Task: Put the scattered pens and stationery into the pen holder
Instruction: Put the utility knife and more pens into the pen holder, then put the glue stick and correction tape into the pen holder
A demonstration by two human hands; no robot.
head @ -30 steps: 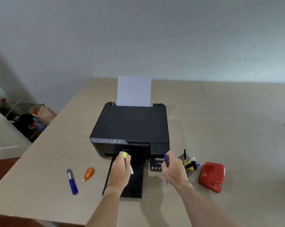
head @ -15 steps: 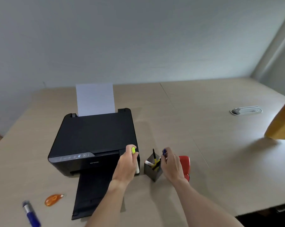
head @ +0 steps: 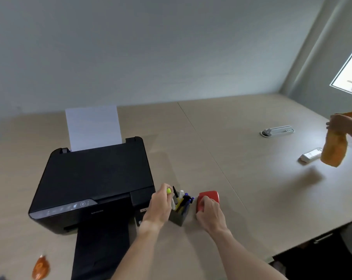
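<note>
A dark square pen holder (head: pixel 179 215) stands on the table just right of the printer, with several pens in it, among them a blue pen (head: pixel 188 199). My left hand (head: pixel 161 205) holds a white highlighter with a yellow-green cap (head: pixel 169 191) at the holder's left rim, tip pointing down into it. My right hand (head: pixel 209 214) rests on a red stapler (head: pixel 209 197) just right of the holder. An orange correction-tape dispenser (head: pixel 40 267) lies at the bottom left.
A black printer (head: pixel 94 182) with a white sheet (head: pixel 93 127) and an extended output tray sits left of the holder. At the far right another person's hand (head: pixel 337 123) holds an orange cloth (head: pixel 333 150) above a white device (head: pixel 310 155). A white power strip (head: pixel 278 130) lies beyond.
The blue pen left my right hand and now stands in the holder; that hand moved right onto the red stapler. My left hand brought the highlighter to the holder. The view swung right.
</note>
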